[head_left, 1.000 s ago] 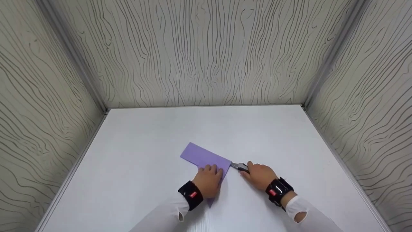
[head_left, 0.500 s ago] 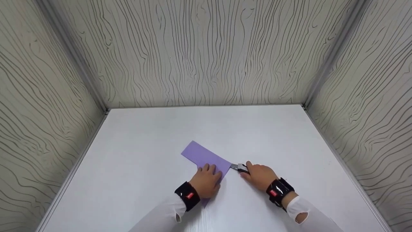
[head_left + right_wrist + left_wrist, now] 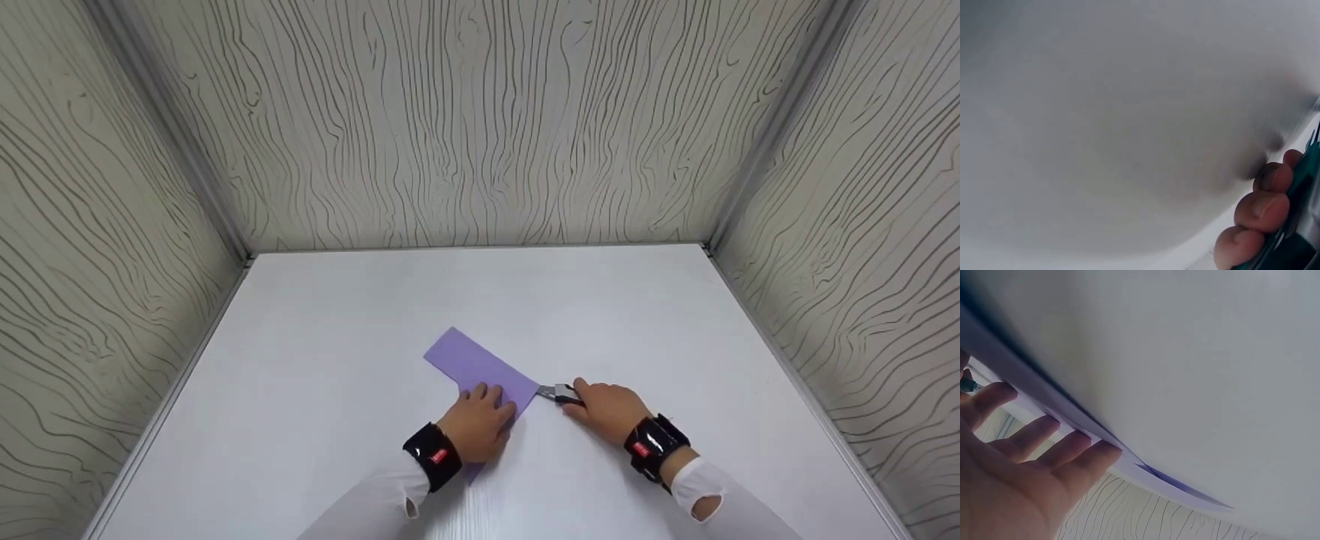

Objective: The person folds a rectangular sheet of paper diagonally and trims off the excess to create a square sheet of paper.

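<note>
A folded purple paper (image 3: 469, 360) lies on the white table in the head view, its long arm pointing to the far left. My left hand (image 3: 472, 427) rests on its near part with spread fingertips pressing it down. In the left wrist view, those fingertips (image 3: 1107, 453) touch the purple paper (image 3: 1168, 486) along its layered edge. My right hand (image 3: 609, 411) grips a utility knife (image 3: 564, 392), whose blade reaches the paper's right corner. Curled fingers (image 3: 1264, 211) wrap the knife's dark green and grey handle (image 3: 1297, 242) in the right wrist view.
The white tabletop (image 3: 337, 315) spreads around both hands. Wood-grain panels (image 3: 480, 127) stand behind it and on both sides, with grey metal strips (image 3: 172, 135) at the corners.
The purple paper has turned slightly clockwise, its near tip shifting left. My left hand has slid a little left with it. The right hand and utility knife have barely moved.
</note>
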Tool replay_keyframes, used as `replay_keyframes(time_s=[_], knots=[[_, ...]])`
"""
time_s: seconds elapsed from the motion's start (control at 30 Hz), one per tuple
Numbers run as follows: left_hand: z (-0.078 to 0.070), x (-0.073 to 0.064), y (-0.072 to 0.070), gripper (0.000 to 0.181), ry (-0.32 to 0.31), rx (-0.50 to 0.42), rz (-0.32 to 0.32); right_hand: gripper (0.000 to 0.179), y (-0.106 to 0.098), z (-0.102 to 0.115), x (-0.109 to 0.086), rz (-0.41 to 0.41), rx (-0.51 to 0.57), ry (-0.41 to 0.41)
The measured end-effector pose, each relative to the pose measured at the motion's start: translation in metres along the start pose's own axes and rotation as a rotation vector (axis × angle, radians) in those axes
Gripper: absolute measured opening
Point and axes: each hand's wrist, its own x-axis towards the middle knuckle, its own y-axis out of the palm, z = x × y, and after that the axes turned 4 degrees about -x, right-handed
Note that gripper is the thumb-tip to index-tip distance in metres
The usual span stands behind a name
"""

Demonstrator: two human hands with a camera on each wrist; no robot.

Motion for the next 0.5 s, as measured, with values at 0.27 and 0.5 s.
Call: replay_keyframes(time_s=[0.27, 0.5], knots=[[0.008, -0.003, -0.005, 0.032, 0.045, -0.004, 0.034, 0.036, -0.005, -0.001, -0.001, 0.014, 0.009, -0.056], [0.011, -0.007, -0.009, 0.031, 0.057, -0.017, 0.062, 0.035, -0.005, -0.004, -0.003, 0.028, 0.007, -0.058]])
